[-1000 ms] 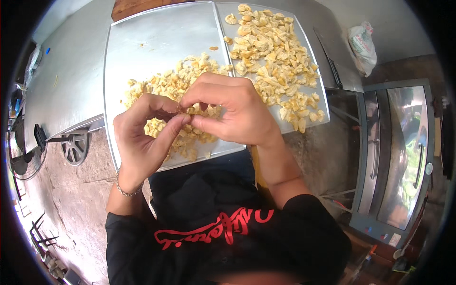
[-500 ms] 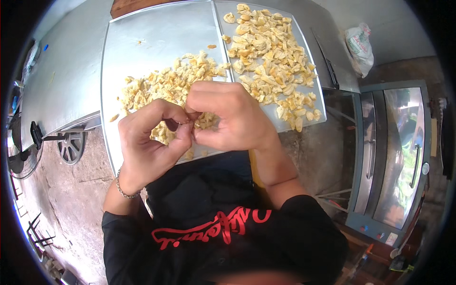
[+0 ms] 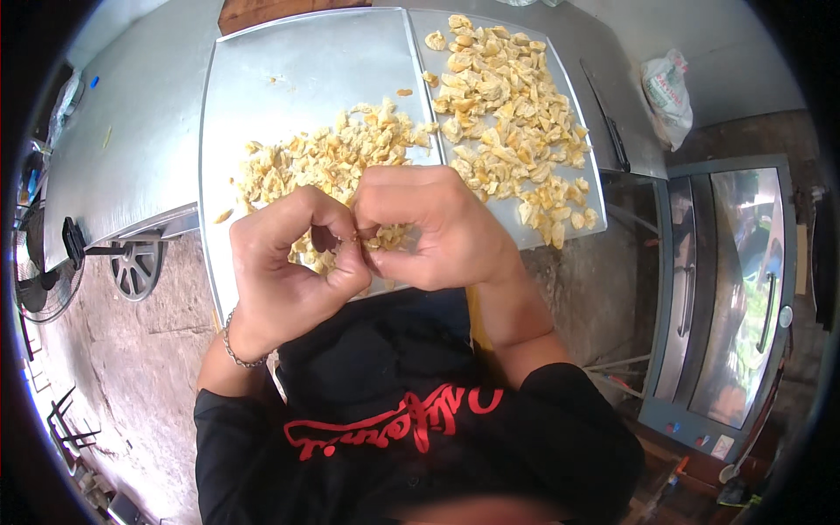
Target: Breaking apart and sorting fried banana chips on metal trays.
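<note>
My left hand (image 3: pixel 293 262), a chain bracelet at its wrist, and my right hand (image 3: pixel 437 223) meet fingertip to fingertip above the near edge of a metal tray (image 3: pixel 306 70). Both are closed in a pinch. Whatever sits between the fingertips is hidden or too small to name. Behind and below the hands lies a heap of small, pale yellow, torn-looking pieces (image 3: pixel 306 162). Farther right, a second tray holds a larger pile of bigger yellow chunks (image 3: pixel 507 114). A single brownish bit (image 3: pixel 403 92) lies apart on the left tray.
A grey metal table (image 3: pixel 131 131) extends to the left, with a fan (image 3: pixel 44 271) beyond its near edge. On the right stands a glass-and-metal oven-like cabinet (image 3: pixel 735 297). A white plastic bag (image 3: pixel 667 96) and a long dark-handled tool (image 3: pixel 608 122) are at the back right.
The whole view has shifted slightly, so trays and hands appear a little lower and to the right. Both hands keep their pinch, fingertips still together.
</note>
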Motion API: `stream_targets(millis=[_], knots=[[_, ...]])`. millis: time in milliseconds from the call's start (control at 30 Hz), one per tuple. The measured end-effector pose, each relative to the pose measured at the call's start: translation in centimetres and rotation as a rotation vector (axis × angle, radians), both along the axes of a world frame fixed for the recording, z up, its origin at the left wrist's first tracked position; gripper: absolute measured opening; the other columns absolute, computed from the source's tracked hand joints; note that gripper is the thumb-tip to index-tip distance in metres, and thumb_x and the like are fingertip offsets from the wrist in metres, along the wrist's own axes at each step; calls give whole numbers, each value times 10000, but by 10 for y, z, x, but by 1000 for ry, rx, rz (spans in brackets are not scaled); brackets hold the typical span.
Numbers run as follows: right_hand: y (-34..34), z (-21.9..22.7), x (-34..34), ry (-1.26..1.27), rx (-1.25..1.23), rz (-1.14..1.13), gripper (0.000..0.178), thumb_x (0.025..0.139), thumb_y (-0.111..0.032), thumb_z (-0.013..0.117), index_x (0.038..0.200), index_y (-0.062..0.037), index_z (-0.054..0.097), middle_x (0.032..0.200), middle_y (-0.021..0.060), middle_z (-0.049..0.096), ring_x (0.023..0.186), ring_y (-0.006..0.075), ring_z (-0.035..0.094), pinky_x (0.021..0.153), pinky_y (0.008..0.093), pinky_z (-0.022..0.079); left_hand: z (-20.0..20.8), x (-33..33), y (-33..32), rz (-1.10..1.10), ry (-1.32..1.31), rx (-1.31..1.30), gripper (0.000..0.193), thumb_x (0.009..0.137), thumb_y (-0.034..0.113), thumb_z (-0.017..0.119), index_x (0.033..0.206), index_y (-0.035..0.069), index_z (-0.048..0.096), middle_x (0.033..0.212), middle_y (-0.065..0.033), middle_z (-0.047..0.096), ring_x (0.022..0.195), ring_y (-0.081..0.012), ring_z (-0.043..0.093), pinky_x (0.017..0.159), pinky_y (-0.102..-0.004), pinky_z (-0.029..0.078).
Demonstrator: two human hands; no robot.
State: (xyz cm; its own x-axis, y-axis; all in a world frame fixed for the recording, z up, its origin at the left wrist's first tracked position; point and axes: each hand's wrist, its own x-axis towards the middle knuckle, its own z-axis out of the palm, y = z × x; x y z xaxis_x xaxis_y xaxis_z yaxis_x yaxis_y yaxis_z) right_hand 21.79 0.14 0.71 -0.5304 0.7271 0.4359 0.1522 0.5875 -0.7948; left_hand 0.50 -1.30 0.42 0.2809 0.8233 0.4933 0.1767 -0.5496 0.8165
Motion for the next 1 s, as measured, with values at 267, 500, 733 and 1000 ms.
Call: stream_targets(millis=[267, 500, 733, 1000], knots=[[-4, 3, -13, -30, 193, -122, 226, 706, 8, 809, 866, -51, 661, 834, 98, 629, 753, 330, 656, 630, 419, 507, -1, 1, 0, 106, 40, 79, 211, 745, -82, 770, 834, 53, 635, 731, -24, 656, 665, -96, 638, 638, -249, 532], [-1, 1, -10, -4, 325, -105, 249, 677, 7, 832, 842, -59, 658, 848, 80, 652, 715, 294, 657, 602, 392, 502, -2, 0, 4, 95, 28, 65, 202, 740, -87, 744, 834, 49, 629, 750, -19, 655, 666, -86, 622, 631, -248, 523], [-1, 4, 0, -30, 310, -94, 247, 664, 20, 822, 843, -50, 667, 860, 83, 673, 720, 281, 667, 610, 368, 514, -6, -6, 6, 66, -120, -39, 155, 797, -87, 716, 889, 20, 654, 841, -24, 686, 743, -86, 615, 697, -244, 511], [0, 7, 5, 32, 221, -165, 307, 694, 77, 873, 937, -23, 714, 910, 98, 724, 774, 238, 713, 678, 324, 565, -5, -7, 7, 40, -105, -38, 109, 897, -73, 704, 993, -22, 712, 926, -64, 722, 836, -127, 663, 787, -277, 535]])
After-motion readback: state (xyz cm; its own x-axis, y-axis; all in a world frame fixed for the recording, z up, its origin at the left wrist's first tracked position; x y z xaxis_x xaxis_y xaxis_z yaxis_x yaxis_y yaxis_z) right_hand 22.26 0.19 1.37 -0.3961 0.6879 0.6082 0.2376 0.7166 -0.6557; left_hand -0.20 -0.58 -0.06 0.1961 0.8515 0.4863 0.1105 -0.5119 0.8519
